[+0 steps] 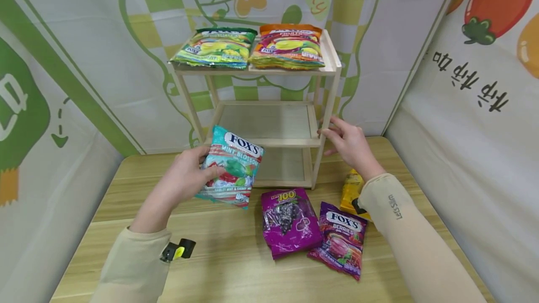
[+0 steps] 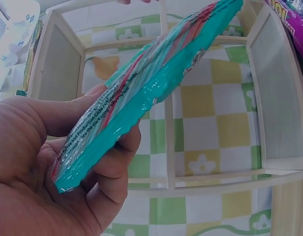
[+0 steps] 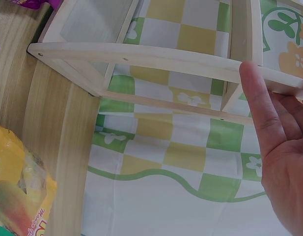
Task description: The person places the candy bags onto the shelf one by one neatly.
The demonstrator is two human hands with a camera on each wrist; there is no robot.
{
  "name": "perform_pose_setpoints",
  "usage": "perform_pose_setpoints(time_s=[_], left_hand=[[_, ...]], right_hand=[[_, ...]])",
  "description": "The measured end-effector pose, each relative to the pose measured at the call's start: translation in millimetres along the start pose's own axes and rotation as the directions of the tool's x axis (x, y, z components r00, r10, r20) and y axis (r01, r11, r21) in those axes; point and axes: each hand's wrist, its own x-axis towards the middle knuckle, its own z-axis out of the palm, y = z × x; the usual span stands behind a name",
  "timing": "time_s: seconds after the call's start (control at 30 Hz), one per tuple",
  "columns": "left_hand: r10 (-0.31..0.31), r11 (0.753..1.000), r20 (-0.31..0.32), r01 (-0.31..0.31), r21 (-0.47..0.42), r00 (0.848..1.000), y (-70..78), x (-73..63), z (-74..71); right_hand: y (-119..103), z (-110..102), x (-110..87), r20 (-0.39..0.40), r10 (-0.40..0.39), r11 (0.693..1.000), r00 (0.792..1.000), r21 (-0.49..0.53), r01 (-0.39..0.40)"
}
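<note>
Mint Blossom bag (image 1: pixel 233 158) in left hand (image 1: pixel 185 176), held up before the wooden rack's (image 1: pixel 290 143) near left side.
Left hand pinches the bag's left part, thumb across its front; the right part is unsupported and may swing or catch the middle shelf's near edge. Right hand (image 1: pixel 351 144) touches the near right post (image 1: pixel 331 102); cannot tell whether it grips. A sideways push there could shift the rack.

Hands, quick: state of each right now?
Left hand: closed, holding the teal plastic Fox's Mint Blossom candy bag.
Right hand: at the pale wooden three-tier shelf; open or gripping cannot be told.
</note>
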Motion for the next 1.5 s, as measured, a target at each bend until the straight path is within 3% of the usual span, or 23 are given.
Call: perform_pose_setpoints(time_s=[0.3,0.93,1.5], left_hand=[[0.025,0.999,-0.021,-0.025,-0.027,0.999,1.6,4.2,0.8],[-0.026,0.995,-0.085,0.018,-0.100,0.996,-1.3,17.2,3.2],[-0.060,0.983,-0.079,0.045,-0.175,0.995,-12.4,31.3,6.8]], right_hand=[[-1,1,0.3,0.001,-0.011,1.000,1.000,0.005,0.011],[1,0,0.5,0.001,-0.008,1.000,1.000,-0.004,0.008],[0,0,-0.2,-0.003,-0.004,1.000,1.000,-0.009,0.004]])
